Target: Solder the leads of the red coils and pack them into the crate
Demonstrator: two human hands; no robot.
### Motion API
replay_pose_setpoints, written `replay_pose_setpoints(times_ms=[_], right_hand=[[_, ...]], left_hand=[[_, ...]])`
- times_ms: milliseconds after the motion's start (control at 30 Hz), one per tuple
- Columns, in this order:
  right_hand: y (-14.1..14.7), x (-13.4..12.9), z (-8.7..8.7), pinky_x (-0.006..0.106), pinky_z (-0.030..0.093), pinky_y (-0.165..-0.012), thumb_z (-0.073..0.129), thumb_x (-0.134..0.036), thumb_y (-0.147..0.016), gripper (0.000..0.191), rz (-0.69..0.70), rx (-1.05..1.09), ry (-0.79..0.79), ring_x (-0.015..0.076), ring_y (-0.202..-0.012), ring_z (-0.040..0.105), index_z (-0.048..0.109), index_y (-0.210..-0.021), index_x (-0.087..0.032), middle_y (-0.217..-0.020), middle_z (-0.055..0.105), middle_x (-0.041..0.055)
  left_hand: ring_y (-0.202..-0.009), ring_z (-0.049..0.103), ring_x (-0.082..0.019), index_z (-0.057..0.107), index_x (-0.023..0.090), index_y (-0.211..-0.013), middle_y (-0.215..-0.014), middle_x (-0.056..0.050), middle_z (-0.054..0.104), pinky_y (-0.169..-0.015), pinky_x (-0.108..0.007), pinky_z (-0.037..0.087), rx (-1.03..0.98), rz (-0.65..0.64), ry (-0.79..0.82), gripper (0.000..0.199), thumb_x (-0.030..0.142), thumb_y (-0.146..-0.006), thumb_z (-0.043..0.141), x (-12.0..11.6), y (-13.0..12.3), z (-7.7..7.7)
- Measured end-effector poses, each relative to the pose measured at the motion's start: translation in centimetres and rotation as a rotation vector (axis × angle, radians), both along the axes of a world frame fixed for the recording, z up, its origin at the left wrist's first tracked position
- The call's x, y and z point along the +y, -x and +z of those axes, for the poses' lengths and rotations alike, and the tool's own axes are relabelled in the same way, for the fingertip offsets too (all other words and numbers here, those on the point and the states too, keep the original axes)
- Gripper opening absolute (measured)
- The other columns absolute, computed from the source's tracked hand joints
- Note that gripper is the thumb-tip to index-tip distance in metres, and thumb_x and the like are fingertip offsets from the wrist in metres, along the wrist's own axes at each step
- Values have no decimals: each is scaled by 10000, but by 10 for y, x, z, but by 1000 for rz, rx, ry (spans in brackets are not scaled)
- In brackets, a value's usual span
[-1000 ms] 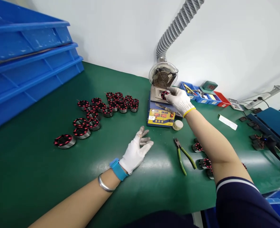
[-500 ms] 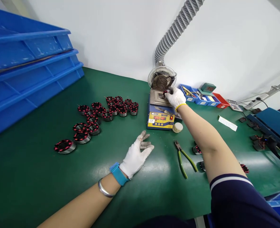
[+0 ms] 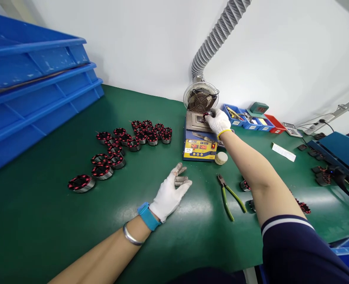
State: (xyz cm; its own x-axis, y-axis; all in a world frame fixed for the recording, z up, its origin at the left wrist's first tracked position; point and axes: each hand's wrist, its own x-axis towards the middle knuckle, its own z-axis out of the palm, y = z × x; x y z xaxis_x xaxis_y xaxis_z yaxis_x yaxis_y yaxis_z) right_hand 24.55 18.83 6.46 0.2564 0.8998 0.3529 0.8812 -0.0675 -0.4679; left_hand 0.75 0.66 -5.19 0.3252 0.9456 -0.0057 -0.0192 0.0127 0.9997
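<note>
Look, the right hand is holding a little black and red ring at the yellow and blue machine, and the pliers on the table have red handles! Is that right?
Almost: the handles of the pliers are green, not red, as the head view shows. The right hand is holding a little ring at the machine.

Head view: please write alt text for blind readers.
A white-gloved right hand holds a red-black ring at the metal top of a boxy blue-yellow machine. The white-gloved left hand is open, between red-black metal rings and green-handled pliers on a green table.
</note>
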Motion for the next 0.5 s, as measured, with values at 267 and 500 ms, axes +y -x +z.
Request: replay_pose_setpoints(times_ms=[267, 500], right_hand=[[-2, -17, 19, 359, 430, -995, 565, -398, -814, 499, 12, 173, -56, 229, -1079, 608, 602, -1221, -113, -1120, 675, 102], [-5, -69, 30, 325, 506, -895, 560, -415, -850, 391, 55, 519, -44, 175, -911, 661, 650, -1099, -128, -959, 709, 65]], left_hand=[[-979, 614, -190, 327, 162, -1427, -1366, -178, 485, -919, -396, 513, 5, -3, -1, 728, 392, -813, 643, 0, 0, 0], [-980, 615, -191, 326, 158, -1420, -1383, -180, 470, -947, -416, 501, 11, -9, -12, 753, 431, -795, 646, 1, 1, -1]])
